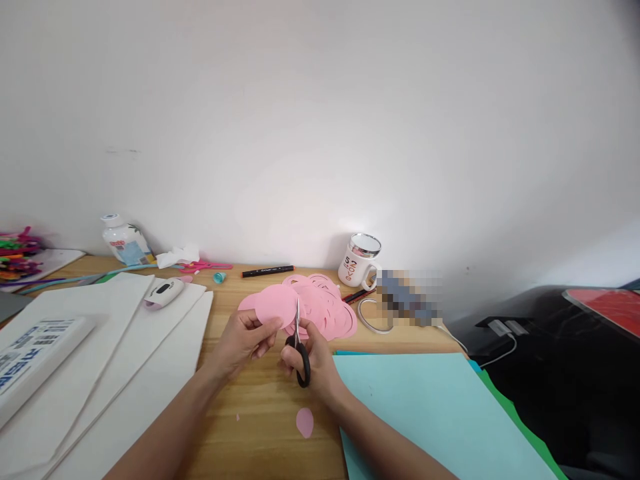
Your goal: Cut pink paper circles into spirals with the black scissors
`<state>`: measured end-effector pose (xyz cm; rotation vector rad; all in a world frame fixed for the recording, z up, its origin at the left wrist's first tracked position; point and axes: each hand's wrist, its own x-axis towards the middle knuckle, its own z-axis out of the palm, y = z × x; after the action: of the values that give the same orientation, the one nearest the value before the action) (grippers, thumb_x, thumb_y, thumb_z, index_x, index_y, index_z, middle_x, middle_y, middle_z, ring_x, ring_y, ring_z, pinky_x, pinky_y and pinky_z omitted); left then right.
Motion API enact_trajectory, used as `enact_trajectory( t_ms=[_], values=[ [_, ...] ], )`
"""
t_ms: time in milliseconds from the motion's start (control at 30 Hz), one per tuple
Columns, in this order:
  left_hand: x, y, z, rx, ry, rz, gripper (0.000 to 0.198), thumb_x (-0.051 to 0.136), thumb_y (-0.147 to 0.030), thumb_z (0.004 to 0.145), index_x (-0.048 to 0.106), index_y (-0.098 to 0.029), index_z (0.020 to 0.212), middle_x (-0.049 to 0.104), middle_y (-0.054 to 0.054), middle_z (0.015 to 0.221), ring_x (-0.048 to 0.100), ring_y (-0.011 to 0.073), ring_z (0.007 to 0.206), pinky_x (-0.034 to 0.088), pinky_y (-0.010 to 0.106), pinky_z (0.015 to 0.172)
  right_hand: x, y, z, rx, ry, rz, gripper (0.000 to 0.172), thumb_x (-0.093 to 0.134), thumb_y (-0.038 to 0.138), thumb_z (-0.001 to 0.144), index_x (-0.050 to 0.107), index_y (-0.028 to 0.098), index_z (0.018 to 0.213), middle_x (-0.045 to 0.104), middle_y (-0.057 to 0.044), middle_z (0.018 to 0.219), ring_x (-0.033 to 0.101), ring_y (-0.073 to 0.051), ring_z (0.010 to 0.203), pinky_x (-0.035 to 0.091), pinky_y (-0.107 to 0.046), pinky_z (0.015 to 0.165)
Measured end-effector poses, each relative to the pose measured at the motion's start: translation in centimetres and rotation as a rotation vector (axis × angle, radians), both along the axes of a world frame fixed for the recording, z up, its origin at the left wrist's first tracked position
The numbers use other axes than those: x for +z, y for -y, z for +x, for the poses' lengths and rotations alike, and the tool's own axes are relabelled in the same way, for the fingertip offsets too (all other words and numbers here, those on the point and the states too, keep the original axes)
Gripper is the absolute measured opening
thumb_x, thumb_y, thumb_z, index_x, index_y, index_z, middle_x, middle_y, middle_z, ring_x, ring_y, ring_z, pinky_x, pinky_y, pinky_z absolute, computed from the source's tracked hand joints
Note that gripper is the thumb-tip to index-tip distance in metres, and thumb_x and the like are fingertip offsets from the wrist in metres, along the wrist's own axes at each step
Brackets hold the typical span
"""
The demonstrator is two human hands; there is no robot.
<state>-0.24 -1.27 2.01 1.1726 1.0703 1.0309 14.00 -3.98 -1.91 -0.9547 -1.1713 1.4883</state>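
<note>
Between its thumb and fingers my left hand (250,339) pinches a round pink paper disc (275,305), held up over the desk. My right hand (314,357) grips black-handled scissors (303,365), their blades pointing up along the disc's right edge. Whether the blades touch the paper I cannot tell. Behind both hands lies a loose heap of pink paper cut-outs (327,308), some of them rings. Below my right hand, a small pink paper petal (305,422) rests on the wooden desk (265,440).
White sheets (180,360) bearing a white box (40,363) cover the left side. Light blue paper (430,407) lies at right. Along the wall stand a white bottle (127,241) and a mug (359,261), with a black marker (269,271) and pink scissors (205,267) between them.
</note>
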Motion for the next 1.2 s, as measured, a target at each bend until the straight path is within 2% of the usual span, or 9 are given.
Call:
enact_trajectory(
  t_ms=[333, 600, 767, 867, 1033, 1200],
  values=[
    [0.1, 0.0, 0.0, -0.01, 0.008, -0.003, 0.038, 0.075, -0.041, 0.063, 0.052, -0.015, 0.046, 0.05, -0.005, 0.042, 0.034, 0.0032, 0.032, 0.023, 0.019, 0.034, -0.2, -0.1, 0.1, -0.002, 0.016, -0.005, 0.05, 0.071, 0.045, 0.066, 0.04, 0.022, 0.098, 0.051, 0.012, 0.042, 0.041, -0.009, 0.035, 0.033, -0.02, 0.039],
    [0.0, -0.1, -0.1, 0.006, 0.012, 0.004, 0.041, 0.074, -0.048, 0.063, 0.052, -0.015, 0.049, 0.051, -0.004, 0.043, 0.035, 0.0038, 0.032, 0.022, 0.019, 0.033, -1.1, -0.1, 0.0, 0.034, -0.034, 0.028, 0.051, 0.071, 0.047, 0.068, 0.039, 0.023, 0.1, 0.045, 0.014, 0.041, 0.038, -0.009, 0.034, 0.033, -0.021, 0.04],
    [0.1, -0.1, -0.3, -0.011, -0.023, 0.021, 0.041, 0.075, -0.045, 0.062, 0.051, -0.016, 0.047, 0.048, -0.005, 0.041, 0.033, 0.0035, 0.032, 0.021, 0.019, 0.034, -0.3, -0.1, 0.3, 0.02, 0.002, 0.019, 0.058, 0.076, 0.045, 0.063, 0.04, 0.022, 0.103, 0.052, 0.009, 0.053, 0.045, -0.012, 0.045, 0.032, -0.021, 0.043],
    [0.1, -0.2, -0.6, -0.031, -0.04, 0.036, 0.04, 0.076, -0.043, 0.062, 0.05, -0.016, 0.047, 0.045, -0.006, 0.04, 0.03, 0.003, 0.034, 0.019, 0.019, 0.035, 0.4, -0.2, 0.6, 0.032, -0.029, 0.035, 0.064, 0.081, 0.044, 0.058, 0.041, 0.023, 0.103, 0.052, 0.007, 0.061, 0.042, -0.011, 0.051, 0.031, -0.021, 0.044],
    [0.1, -0.3, -1.0, -0.05, -0.013, 0.038, 0.035, 0.075, -0.039, 0.064, 0.053, -0.015, 0.051, 0.045, -0.007, 0.04, 0.028, 0.0025, 0.036, 0.019, 0.019, 0.037, 0.8, -0.3, 0.7, 0.052, -0.026, 0.041, 0.065, 0.08, 0.043, 0.06, 0.042, 0.022, 0.107, 0.048, 0.008, 0.059, 0.036, -0.01, 0.05, 0.028, -0.021, 0.045],
    [0.0, -0.4, -1.0, -0.054, -0.006, 0.042, 0.033, 0.074, -0.039, 0.066, 0.055, -0.015, 0.053, 0.046, -0.006, 0.042, 0.029, 0.0025, 0.036, 0.018, 0.019, 0.038, 0.6, -0.2, 0.6, 0.032, 0.037, 0.044, 0.062, 0.076, 0.046, 0.063, 0.041, 0.022, 0.109, 0.049, 0.009, 0.055, 0.041, -0.011, 0.047, 0.031, -0.021, 0.044]
  ],
)
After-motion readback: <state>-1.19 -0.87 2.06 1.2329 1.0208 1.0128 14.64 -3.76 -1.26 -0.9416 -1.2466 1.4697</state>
